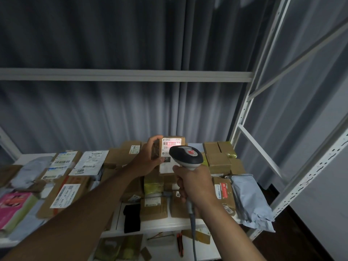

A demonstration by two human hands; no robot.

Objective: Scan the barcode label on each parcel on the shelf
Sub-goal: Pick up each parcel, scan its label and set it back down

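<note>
Obs.: I see the left hand point(148, 157) gripping a small brown parcel point(169, 155) by its left edge, fingers curled round the side, thumb on the front. The parcel is held upright above the shelf point(165, 224), long axis vertical, labelled face turned toward the camera. Its white label point(170, 147) shows a barcode near the top with a red glow across it; below I read "231-2", partly covered, and "31" in a dark block.

The right hand point(194, 185) is wrapped round the handle of a grey and black scanner point(186, 156). Scanner head points away from me at the label, its cable point(193, 232) hanging down.

On the shelf lie many other labelled boxes; one white label point(82, 170) at left reads "2005".
</note>
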